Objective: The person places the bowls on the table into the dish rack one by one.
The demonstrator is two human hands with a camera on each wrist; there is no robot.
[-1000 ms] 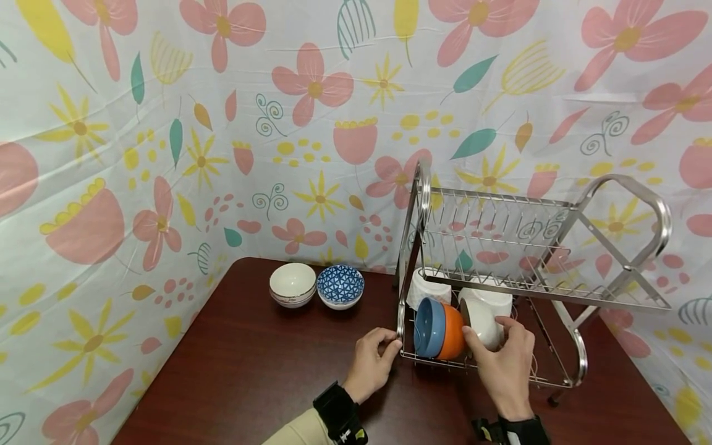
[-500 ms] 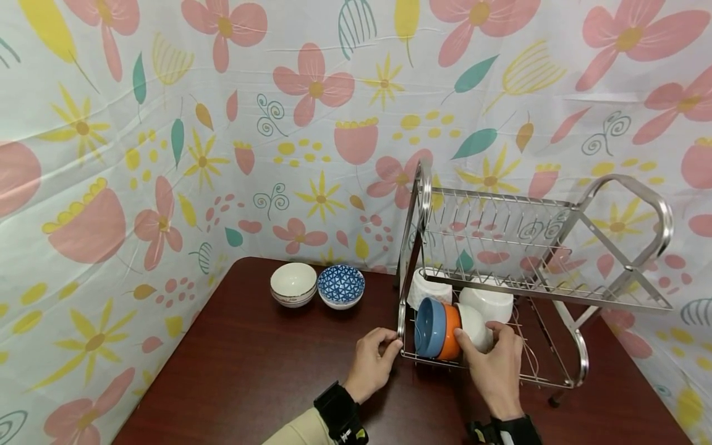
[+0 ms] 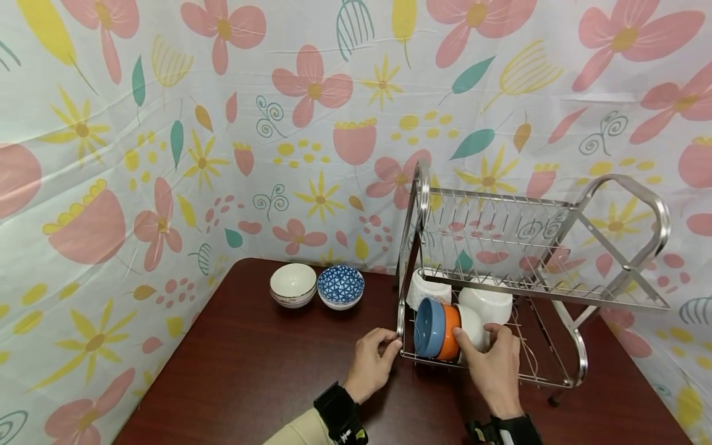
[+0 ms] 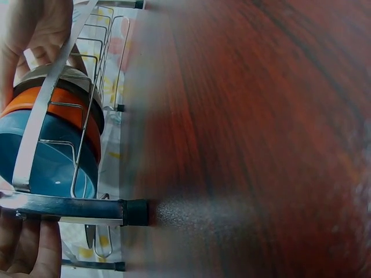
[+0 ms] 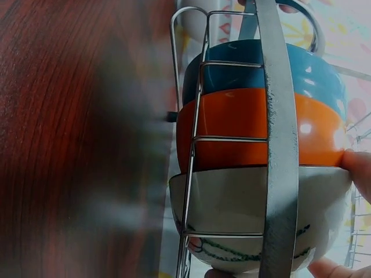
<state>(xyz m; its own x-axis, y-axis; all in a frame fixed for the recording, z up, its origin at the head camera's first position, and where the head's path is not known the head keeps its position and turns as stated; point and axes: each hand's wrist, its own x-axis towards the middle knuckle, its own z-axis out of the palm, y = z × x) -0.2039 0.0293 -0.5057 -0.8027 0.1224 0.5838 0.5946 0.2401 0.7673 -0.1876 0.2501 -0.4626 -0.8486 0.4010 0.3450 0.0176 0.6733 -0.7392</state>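
Right hand (image 3: 497, 364): grip closed round a white bowl (image 3: 473, 330), pressed against the orange-and-blue bowl (image 3: 436, 330).
Left hand (image 3: 374, 361): grip curled on the dish rack (image 3: 578, 364) front corner.
Bowls: on their sides in the rack's lower tier, on the bench (image 3: 261, 377).

head: above, forward-down | wrists: close, sideways | shared: orange bowl (image 3: 449, 332)

Orange-outside, blue-inside ceramic bowl (image 3: 436, 330); plain white bowl (image 3: 474, 332) w/ green line; blue-triangle patterned bowl (image 3: 340, 286); dark red-brown wood table (image 3: 250, 371).
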